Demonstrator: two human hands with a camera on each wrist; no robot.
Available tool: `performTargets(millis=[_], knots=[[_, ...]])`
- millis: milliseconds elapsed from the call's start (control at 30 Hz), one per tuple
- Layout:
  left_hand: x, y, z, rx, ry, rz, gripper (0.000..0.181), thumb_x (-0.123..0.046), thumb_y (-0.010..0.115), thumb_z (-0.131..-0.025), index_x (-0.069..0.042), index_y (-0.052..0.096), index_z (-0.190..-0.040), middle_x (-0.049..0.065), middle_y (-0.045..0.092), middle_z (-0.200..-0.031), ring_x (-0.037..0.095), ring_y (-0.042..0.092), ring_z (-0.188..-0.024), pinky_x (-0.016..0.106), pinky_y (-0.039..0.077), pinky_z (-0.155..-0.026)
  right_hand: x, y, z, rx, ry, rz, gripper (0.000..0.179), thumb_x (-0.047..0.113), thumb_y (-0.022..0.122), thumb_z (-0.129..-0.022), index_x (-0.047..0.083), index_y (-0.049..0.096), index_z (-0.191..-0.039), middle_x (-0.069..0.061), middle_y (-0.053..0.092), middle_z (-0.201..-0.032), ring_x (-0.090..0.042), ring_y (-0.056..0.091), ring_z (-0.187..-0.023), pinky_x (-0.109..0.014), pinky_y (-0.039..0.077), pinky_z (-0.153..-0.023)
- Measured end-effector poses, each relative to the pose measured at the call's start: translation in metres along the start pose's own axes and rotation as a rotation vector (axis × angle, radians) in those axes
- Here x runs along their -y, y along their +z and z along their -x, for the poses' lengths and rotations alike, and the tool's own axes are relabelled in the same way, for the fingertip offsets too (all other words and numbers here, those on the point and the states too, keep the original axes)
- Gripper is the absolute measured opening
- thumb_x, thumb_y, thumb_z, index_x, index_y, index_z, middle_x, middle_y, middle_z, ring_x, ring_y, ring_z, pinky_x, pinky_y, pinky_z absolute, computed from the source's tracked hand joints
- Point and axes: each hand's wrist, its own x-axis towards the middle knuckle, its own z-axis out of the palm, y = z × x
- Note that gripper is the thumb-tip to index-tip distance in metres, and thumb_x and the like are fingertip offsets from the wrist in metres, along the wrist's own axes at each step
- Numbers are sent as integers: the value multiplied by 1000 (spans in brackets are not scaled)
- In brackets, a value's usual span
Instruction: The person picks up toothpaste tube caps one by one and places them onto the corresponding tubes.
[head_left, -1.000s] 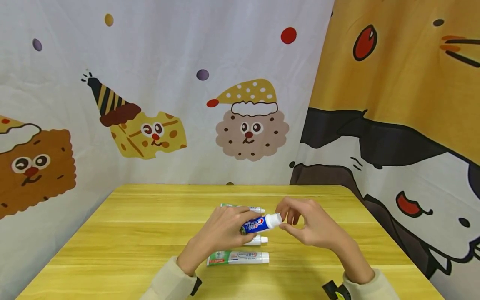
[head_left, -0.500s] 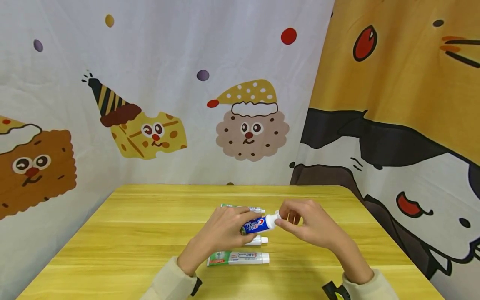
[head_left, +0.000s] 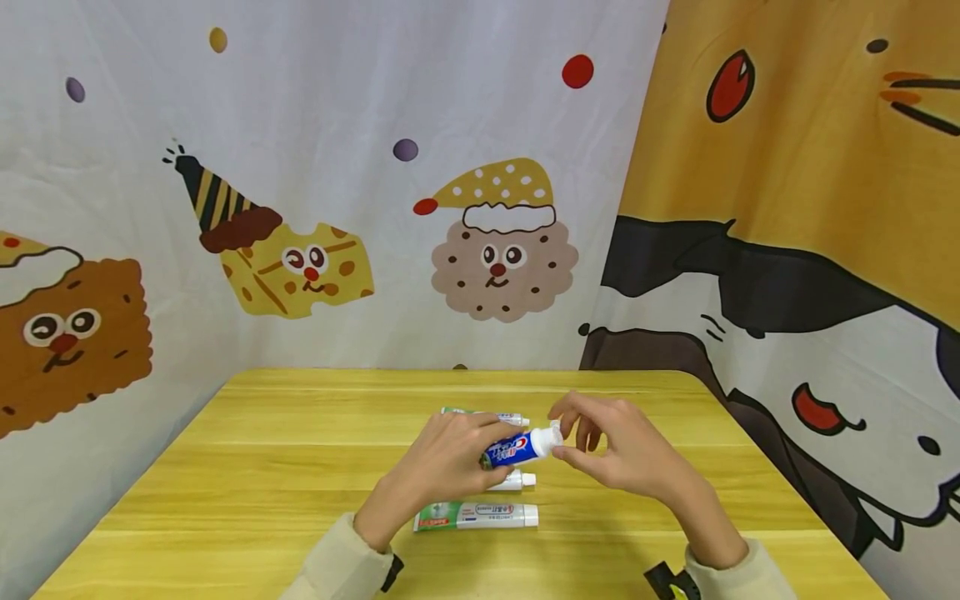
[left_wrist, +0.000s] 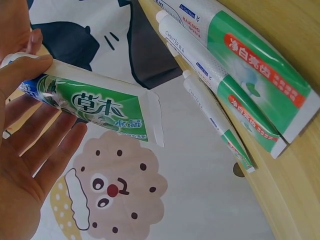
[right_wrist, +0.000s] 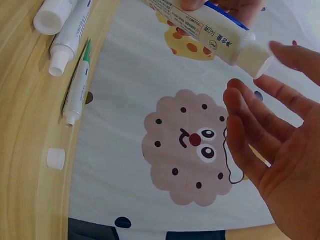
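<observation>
Parted from the close pinch of half a second ago, the right hand (head_left: pixel 622 454) now has its thumb and index finger spread on either side of the white cap (head_left: pixel 547 440); I see the left hand (head_left: pixel 453 454) and its toothpaste tube (head_left: pixel 513 450) in the same spot. My head view puts that tube above the table (head_left: pixel 300 450), blue end and cap pointing to the right hand, its tail hidden by the left hand. From the left wrist I get that tail: green, flat-ended, the thumb pressed along one face and several fingers stretched out loosely below. On the right wrist feed I read small print on another side, and see the right fingers gently bent with a gap around the cap's end; whether a fingertip touches it, I can't tell. That feed also clearly shows me a loose cap (right_wrist: pixel 56 158) on the table near the small tube (right_wrist: pixel 76 97). Beside that lie a medium tube (left_wrist: pixel 200 55) and a large tube (head_left: pixel 487 515), the medium one largely covered in my head view.
</observation>
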Motion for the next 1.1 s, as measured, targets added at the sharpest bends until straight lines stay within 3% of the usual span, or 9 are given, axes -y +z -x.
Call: performTargets(millis=[300,633,800,967,1100], knots=[[0,0,0,-3,-1,5,41,-40,80,-88,-25,74,-126,-4,78,-111,5,67,-72,15,45,-57,0,1,0,15,-69,-36,34,10,82,-84,22,67,-112,12,69,-92,6,57,-66,-19,52,-59],[0,-1,-1,-21,26,-26,44,-42,79,-88,-25,73,-129,-5,78,-110,2,61,-68,14,41,-55,0,3,-1,-21,-28,41,14,25,79,-90,29,65,-91,21,64,-80,3,56,-64,-18,49,-57],[-1,-1,0,-20,22,-23,43,-41,79,-89,-26,73,-129,-6,78,-110,4,66,-72,16,44,-56,1,4,-2,-21,7,61,13,29,75,-95,30,65,-86,22,61,-75,6,53,-63,-19,50,-58],[-1,-1,0,-11,9,-9,42,-40,80,-89,-26,73,-128,-5,78,-111,5,68,-74,17,46,-58,2,3,-1,-1,38,42,13,35,77,-93,27,67,-97,20,63,-75,7,53,-60,-20,50,-57],[-1,-2,0,-10,6,0,42,-40,80,-88,-25,73,-127,-5,78,-111,4,65,-71,15,43,-57,2,3,-1,2,16,34,20,32,80,-90,26,67,-104,19,65,-79,7,53,-61,-19,50,-57]])
